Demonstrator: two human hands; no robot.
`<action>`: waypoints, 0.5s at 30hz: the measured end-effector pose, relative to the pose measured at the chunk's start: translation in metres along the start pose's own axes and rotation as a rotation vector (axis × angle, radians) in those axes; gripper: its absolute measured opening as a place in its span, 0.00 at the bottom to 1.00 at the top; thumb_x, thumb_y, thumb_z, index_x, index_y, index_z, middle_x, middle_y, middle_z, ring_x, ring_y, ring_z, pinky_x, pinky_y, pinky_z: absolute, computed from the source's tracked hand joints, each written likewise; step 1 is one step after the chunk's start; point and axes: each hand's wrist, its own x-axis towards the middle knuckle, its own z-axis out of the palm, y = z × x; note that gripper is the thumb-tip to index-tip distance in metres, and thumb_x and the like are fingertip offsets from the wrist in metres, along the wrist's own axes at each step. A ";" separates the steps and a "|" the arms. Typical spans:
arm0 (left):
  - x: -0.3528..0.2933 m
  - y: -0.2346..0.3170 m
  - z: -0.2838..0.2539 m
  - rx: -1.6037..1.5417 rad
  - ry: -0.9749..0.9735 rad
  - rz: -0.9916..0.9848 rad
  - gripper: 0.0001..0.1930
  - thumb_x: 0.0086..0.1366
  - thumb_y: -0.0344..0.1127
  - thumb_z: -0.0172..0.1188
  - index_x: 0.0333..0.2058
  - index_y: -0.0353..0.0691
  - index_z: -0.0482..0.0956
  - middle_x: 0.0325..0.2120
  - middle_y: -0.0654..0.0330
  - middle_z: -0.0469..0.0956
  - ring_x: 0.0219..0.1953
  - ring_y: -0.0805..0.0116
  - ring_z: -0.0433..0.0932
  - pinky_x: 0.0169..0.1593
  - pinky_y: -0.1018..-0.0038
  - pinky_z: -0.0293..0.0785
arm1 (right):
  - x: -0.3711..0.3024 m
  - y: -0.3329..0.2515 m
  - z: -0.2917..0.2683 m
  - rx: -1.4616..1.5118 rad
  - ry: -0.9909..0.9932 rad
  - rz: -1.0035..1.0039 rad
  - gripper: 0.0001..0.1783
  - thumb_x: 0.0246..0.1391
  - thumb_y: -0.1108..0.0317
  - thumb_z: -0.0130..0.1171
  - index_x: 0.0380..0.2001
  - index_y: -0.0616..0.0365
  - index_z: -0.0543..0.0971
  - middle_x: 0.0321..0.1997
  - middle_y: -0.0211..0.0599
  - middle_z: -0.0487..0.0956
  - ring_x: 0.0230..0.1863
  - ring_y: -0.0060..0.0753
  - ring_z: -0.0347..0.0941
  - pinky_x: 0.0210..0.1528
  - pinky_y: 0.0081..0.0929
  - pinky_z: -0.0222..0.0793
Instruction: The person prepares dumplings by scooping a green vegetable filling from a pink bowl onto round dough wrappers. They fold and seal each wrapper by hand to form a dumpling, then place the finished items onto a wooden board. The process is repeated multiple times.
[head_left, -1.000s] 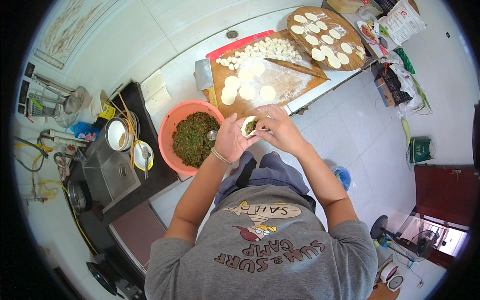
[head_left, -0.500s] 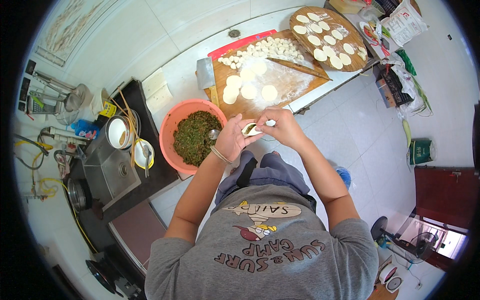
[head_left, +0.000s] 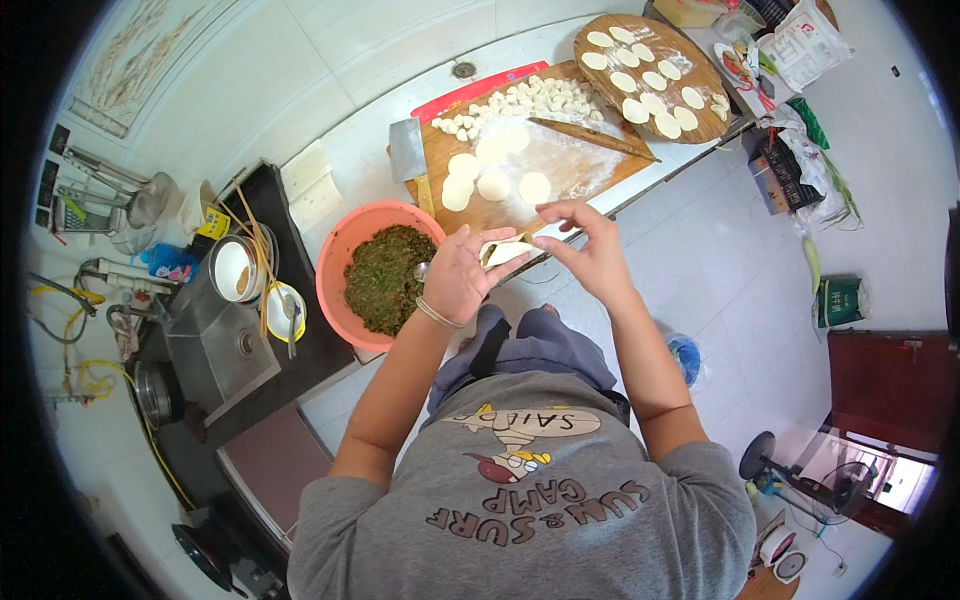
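Note:
My left hand [head_left: 458, 280] cradles a partly folded dumpling [head_left: 506, 250] on its fingers, with green filling showing through the gap in the white dough. Just right of it is my right hand [head_left: 597, 265], its thumb and curved fingers apart and nothing visible between them; the thumb tip is close to the dumpling's edge. Beside my left hand stands a pink basin [head_left: 334, 312] of chopped green filling [head_left: 388, 272], with a metal spoon [head_left: 421, 271] in it. Flat round wrappers [head_left: 534, 187] lie on the floured wooden cutting board [head_left: 597, 178] ahead.
On the cutting board are small dough pieces [head_left: 545, 95], a rolling pin [head_left: 590, 138] and a cleaver [head_left: 407, 152]. A round wooden board [head_left: 700, 75] with more wrappers stands far right. At left are a sink [head_left: 215, 350], bowls [head_left: 236, 268] and chopsticks [head_left: 268, 245].
My right hand has drawn back slightly to the right from the dumpling, and its fingers have spread. The wrapper is folded further over the filling in my left hand.

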 end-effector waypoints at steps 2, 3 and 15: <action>0.001 0.001 -0.002 -0.013 -0.023 -0.025 0.30 0.69 0.47 0.33 0.50 0.18 0.62 0.51 0.41 0.65 0.55 0.51 0.66 0.61 0.61 0.62 | -0.009 0.012 -0.001 0.222 -0.034 0.208 0.12 0.44 0.78 0.64 0.33 0.60 0.74 0.39 0.34 0.78 0.39 0.22 0.74 0.42 0.23 0.71; 0.003 -0.001 -0.005 -0.009 -0.026 -0.030 0.31 0.68 0.48 0.35 0.51 0.18 0.61 0.52 0.41 0.65 0.56 0.51 0.66 0.61 0.61 0.62 | -0.013 0.017 0.000 0.388 -0.056 0.289 0.12 0.45 0.79 0.64 0.33 0.60 0.73 0.39 0.34 0.78 0.40 0.21 0.74 0.42 0.23 0.71; 0.008 -0.008 -0.003 0.107 0.021 -0.055 0.29 0.69 0.47 0.34 0.49 0.20 0.64 0.50 0.43 0.68 0.53 0.55 0.69 0.58 0.64 0.66 | -0.024 0.026 0.013 0.320 0.023 0.312 0.12 0.42 0.81 0.65 0.26 0.61 0.71 0.28 0.28 0.75 0.29 0.14 0.70 0.31 0.15 0.69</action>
